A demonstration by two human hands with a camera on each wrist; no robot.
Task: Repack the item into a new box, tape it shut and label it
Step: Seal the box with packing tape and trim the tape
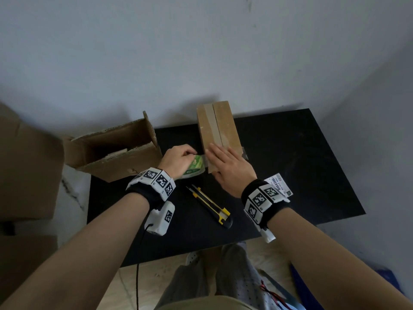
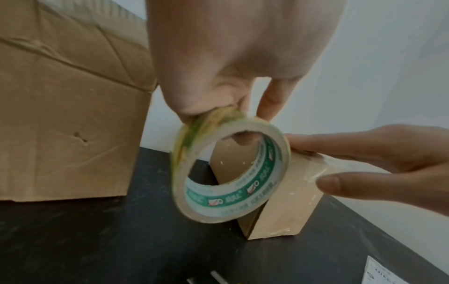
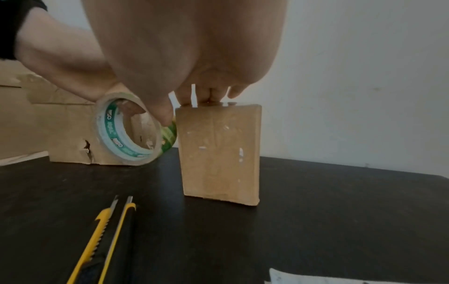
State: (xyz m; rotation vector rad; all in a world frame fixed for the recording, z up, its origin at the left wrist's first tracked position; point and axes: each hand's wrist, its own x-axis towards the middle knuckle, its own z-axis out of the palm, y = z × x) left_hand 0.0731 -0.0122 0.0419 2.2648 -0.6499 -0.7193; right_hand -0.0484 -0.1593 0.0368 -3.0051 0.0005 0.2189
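The left hand [image 1: 178,161] gripped a green-cored roll of clear tape [image 2: 230,171] while the right hand [image 1: 230,170] lay flat, fingers straight, on the narrow brown cardboard box [image 1: 220,130] (standing upright on the black table [image 1: 301,153]).

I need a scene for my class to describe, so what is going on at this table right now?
A person is taping a small closed cardboard box on a black table. The left hand grips a tape roll beside the box, while the right hand presses flat on its top. A utility knife and a printed label lie nearby, unused; an open carton stands to the left.
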